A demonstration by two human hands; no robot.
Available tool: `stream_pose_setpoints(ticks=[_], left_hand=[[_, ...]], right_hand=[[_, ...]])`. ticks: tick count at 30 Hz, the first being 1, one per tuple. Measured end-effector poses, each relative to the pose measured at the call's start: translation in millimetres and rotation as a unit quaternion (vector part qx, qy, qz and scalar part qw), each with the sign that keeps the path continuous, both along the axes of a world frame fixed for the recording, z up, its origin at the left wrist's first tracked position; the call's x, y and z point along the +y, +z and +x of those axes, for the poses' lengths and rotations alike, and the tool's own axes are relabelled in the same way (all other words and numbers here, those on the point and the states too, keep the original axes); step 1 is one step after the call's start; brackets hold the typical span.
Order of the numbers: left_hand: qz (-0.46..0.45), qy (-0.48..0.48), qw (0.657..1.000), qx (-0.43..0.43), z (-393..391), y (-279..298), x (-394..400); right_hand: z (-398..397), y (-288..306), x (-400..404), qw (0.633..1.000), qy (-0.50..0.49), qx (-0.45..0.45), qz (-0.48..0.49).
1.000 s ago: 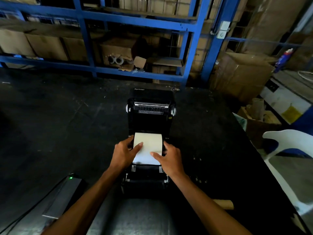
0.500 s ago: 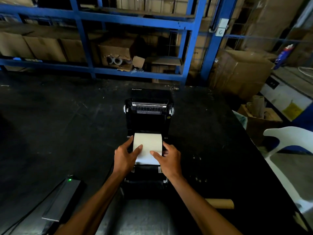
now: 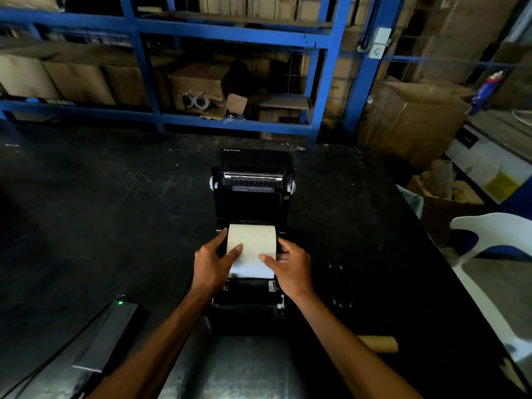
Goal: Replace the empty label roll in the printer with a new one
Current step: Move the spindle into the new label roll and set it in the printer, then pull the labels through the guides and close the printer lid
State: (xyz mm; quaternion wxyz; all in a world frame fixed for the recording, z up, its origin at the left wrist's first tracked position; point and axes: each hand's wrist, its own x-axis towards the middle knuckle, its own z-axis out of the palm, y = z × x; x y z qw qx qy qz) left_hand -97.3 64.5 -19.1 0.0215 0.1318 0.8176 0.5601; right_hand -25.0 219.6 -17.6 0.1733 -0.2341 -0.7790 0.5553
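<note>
New label roll [image 3: 252, 243] sits in the open printer [image 3: 253, 205] bay, my left hand [image 3: 213, 262] and right hand [image 3: 290, 267] gripping its ends, thumbs on the paper; old core [image 3: 378, 343] lies on the table [image 3: 115, 211]; next I'd feed the leading edge forward through the guides, squarely.

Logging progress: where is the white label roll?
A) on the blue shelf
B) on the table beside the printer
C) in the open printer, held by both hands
C: the white label roll sits in the open printer, with the left hand and right hand gripping its ends.
</note>
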Motion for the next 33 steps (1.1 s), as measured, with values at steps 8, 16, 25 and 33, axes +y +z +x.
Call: stream_pose_setpoints(ticks=[8, 16, 25, 33], left_hand=[[-0.020, 0.042, 0.999, -0.008, 9.5, 0.8, -11.3], [-0.090, 0.010, 0.994, -0.069, 15.5, 6.7, -20.5], [-0.058, 0.005, 0.993, -0.106, 14.2, 7.2, -28.6], [-0.065, -0.020, 0.996, -0.062, 14.5, 4.6, -30.0]], right_hand=[[13.4, 2.0, 8.4, 0.997, -0.015, -0.071, 0.032], [18.1, 7.7, -3.3, 0.992, -0.014, -0.127, -0.014], [26.4, 17.0, -3.4, 0.990, -0.007, -0.110, -0.091], [24.4, 15.6, -9.1, 0.991, -0.030, -0.122, -0.047]])
